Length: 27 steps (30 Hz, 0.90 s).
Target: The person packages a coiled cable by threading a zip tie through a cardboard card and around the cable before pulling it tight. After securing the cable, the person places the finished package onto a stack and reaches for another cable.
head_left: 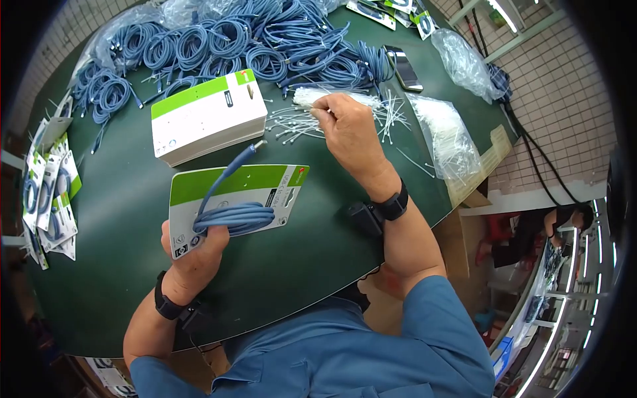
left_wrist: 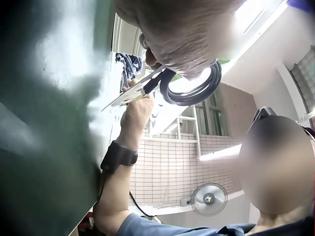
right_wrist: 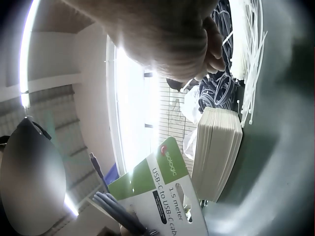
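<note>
Against the pinching left hand, coiled blue cable is partly blocking a green-white cardboard card; right hand is pinching a thin white plastic tie; only left-wrist view is showing a round fan.

The head view is bright and even, crisp in the middle — its rim bends in fisheye curves and sinks into black corners. A light tube glows at upper right. The left wrist view looks hazier, white glare streaking the worktop (a person's head is a smooth blur). In the right wrist view, backlight leaves the right hand shadowed.
</note>
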Each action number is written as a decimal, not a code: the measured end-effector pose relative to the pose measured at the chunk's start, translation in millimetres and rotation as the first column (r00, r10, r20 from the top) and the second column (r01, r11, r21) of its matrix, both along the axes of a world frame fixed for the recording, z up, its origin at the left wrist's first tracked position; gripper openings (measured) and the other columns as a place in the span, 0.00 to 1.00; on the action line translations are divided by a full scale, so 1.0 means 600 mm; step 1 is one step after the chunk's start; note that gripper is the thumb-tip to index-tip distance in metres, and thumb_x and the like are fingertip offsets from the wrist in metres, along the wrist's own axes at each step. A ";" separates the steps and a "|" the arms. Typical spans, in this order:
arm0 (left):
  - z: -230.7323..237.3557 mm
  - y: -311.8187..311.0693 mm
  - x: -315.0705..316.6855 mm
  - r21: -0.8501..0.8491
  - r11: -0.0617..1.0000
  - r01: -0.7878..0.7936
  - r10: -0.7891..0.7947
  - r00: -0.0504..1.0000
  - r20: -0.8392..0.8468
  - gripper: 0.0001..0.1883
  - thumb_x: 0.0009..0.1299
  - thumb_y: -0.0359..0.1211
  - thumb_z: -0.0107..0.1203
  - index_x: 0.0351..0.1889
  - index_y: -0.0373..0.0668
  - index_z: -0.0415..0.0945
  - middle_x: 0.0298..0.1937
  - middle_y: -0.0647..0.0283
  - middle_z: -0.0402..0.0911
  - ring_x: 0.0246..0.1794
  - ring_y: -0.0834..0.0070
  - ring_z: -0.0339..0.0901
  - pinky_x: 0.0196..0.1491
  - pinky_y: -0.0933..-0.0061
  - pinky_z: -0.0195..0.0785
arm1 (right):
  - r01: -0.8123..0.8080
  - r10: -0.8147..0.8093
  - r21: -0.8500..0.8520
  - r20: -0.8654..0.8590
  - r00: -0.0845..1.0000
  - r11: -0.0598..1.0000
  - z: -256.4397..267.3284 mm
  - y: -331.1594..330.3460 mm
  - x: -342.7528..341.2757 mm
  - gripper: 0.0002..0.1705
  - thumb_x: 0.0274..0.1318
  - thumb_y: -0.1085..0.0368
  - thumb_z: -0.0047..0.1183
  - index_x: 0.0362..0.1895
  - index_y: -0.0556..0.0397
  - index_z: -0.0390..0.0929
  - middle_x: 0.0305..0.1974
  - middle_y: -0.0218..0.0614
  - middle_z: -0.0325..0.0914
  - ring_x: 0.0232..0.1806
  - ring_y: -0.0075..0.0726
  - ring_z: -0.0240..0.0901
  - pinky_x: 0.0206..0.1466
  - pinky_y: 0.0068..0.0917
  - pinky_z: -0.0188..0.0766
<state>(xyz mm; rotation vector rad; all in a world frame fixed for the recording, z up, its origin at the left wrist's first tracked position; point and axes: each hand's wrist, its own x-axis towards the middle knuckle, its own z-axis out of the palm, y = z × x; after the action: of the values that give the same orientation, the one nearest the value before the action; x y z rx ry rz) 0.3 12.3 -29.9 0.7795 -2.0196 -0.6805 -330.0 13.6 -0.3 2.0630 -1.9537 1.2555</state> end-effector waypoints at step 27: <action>0.088 0.017 -0.022 -0.587 0.644 0.491 -0.411 0.869 0.277 0.23 0.60 0.39 0.69 0.55 0.45 0.86 0.26 0.68 0.72 0.21 0.82 0.66 0.19 0.79 0.54 | -0.750 0.806 -0.319 0.363 0.468 0.580 0.085 0.064 0.066 0.13 0.61 0.81 0.62 0.49 0.63 0.80 0.36 0.52 0.86 0.33 0.36 0.85 0.32 0.26 0.76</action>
<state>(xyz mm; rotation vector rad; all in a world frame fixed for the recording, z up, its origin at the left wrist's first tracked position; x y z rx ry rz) -12.9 22.2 23.1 -0.1210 -2.3695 -0.1484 -290.4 52.1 50.8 2.9237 -0.8394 2.1349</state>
